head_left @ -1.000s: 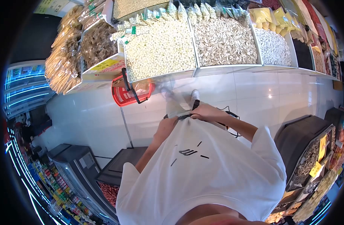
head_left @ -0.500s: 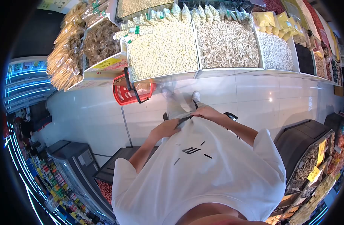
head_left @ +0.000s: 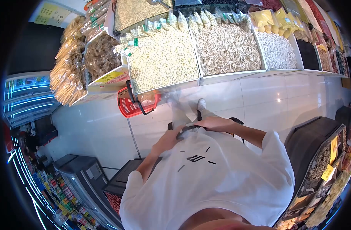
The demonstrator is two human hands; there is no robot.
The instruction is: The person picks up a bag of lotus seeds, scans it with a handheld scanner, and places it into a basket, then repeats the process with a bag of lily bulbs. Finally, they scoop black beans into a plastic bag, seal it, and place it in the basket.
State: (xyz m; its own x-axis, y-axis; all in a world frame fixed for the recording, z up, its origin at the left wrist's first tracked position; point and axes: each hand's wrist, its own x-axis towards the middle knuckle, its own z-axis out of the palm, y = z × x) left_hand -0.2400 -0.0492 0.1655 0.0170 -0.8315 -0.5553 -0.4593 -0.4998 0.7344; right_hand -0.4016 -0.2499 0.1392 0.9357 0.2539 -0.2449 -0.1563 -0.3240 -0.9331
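Both hands are at my waist, by the hem of my white T-shirt (head_left: 206,172). My left hand (head_left: 169,138) is closed on the dark strap (head_left: 186,130) at the waist, its fingertips partly hidden. From the other side, my right hand (head_left: 210,123) is closed at the same strap, close to the shirt hem. Only a small gap lies between the two hands. Beyond them, my white shoe (head_left: 201,104) stands on the tiled floor.
A red basket (head_left: 130,107) with a black handle sits on the floor under the display's edge. Bins of pale seeds (head_left: 164,57), striped seeds (head_left: 227,50) and white pieces (head_left: 276,51) run along the front. Dark cabinets (head_left: 81,168) stand behind at the left, another (head_left: 311,134) at the right.
The view has tilted and shifted slightly, showing more of the display's back. Both hands remain at the waist, and my right hand lies a little flatter against the strap.
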